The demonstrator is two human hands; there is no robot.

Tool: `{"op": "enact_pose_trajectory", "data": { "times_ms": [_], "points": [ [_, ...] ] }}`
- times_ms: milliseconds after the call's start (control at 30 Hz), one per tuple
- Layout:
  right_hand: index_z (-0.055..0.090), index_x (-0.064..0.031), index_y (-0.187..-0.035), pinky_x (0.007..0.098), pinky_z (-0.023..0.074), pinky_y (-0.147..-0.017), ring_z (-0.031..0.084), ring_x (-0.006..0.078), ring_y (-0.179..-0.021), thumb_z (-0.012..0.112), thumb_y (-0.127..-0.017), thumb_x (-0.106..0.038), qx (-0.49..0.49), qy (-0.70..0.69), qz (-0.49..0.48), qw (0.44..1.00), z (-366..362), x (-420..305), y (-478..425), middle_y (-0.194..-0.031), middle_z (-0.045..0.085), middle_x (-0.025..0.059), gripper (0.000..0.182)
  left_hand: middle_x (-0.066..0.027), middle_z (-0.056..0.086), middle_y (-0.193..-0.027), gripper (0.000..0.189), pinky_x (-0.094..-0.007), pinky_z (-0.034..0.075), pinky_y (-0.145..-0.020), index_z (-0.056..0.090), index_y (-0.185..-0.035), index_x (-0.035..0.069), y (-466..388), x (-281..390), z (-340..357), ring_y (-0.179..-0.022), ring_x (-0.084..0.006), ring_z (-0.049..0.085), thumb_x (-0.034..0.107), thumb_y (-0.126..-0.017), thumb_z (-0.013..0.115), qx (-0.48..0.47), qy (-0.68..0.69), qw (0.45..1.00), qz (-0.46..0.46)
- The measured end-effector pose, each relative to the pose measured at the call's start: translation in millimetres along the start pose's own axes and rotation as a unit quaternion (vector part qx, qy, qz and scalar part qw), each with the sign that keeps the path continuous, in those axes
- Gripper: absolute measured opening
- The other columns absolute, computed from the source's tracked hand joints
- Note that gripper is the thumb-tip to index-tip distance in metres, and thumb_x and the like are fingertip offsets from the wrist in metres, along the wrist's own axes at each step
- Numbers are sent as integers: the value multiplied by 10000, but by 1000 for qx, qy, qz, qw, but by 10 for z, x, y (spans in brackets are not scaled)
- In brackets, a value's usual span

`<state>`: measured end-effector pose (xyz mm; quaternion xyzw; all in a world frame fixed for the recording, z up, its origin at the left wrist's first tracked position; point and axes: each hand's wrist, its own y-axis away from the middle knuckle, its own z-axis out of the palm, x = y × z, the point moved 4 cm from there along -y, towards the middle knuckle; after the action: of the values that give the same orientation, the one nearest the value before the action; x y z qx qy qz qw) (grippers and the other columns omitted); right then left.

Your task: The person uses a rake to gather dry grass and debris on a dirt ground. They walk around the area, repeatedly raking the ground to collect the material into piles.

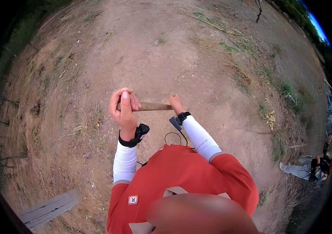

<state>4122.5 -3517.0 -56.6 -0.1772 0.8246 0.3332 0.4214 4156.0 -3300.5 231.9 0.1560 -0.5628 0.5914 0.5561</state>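
Observation:
A wooden handle (154, 106) lies roughly level across the view in front of my red shirt, over bare dirt. Its left end is in my left hand (124, 106), which wraps round it with the thumb raised over the fingers. Near its other end, my right hand (176, 103) is closed round the wood in a fist. What the handle belongs to, if anything, cannot be told. Black straps with devices sit on both wrists over white sleeves, and a thin black cable hangs by the right wrist.
Dry grass and green stalks (227, 32) lie on the dirt at the upper right. A cracked wooden plank (50, 208) is at the lower left. Another person (308, 169) in light trousers is at the far right edge, near a grassy verge (287, 87).

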Motion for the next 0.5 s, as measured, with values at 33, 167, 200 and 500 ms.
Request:
{"op": "enact_pose_trajectory", "data": {
  "times_ms": [33,167,200,500],
  "points": [
    [554,11,-993,403,470,-775,601,351,-881,491,-849,-307,-26,-6,65,998,41,282,-39,-955,597,228,355,-1,394,-542,169,-240,371,-434,510,-881,-20,-58,-10,-87,-450,-73,371,99,-932,401,-4,-1,1000,-1],
    [413,26,-1150,448,494,-780,578,369,-901,430,-884,-293,-148,-286,382,866,323,1074,-4,-1107,508,243,416,-4,398,-547,171,-241,372,-437,510,-883,-18,-191,-63,-294,-459,-75,379,107,-933,404,-9,10,1000,-11],
    [378,29,-1189,459,500,-782,572,373,-906,415,-893,-290,-160,-331,436,821,402,1113,54,-1145,486,247,437,-6,405,-549,173,-240,374,-440,511,-887,-19,-212,-76,-310,-461,-77,382,111,-933,407,-6,5,1000,-13],
    [599,129,-904,281,486,-635,598,133,-776,571,-792,-47,-88,169,44,981,681,88,-67,-819,625,117,210,-15,414,-561,166,-263,398,-470,511,-898,-23,-548,-266,-680,-483,-97,400,103,-928,407,-5,-5,999,-36]
  ]
}}
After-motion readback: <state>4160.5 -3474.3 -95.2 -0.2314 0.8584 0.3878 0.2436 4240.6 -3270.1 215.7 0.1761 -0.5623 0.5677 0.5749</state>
